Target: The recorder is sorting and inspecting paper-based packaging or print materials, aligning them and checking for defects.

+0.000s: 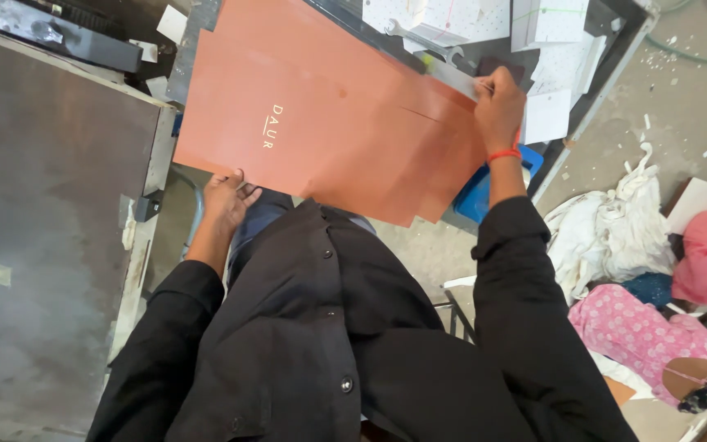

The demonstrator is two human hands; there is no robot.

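A large orange card sheet (329, 123) lies flat with its long axis slanting from upper left to lower right, its lower end jutting off the glass-topped table (607, 74) toward the person. The left hand (227, 200) pinches its near left edge, and the right hand (499, 106) is closed on its far right edge — both gripping. White cut sheets (484, 20) lie behind; a grey metal table (42, 205) stands left — bundled cloths (640, 270) litter the concrete floor (689, 106)

Orange card sheet (329, 123) betw. both hands: left hand (227, 196) at near edge, right hand (498, 106) at far corner.
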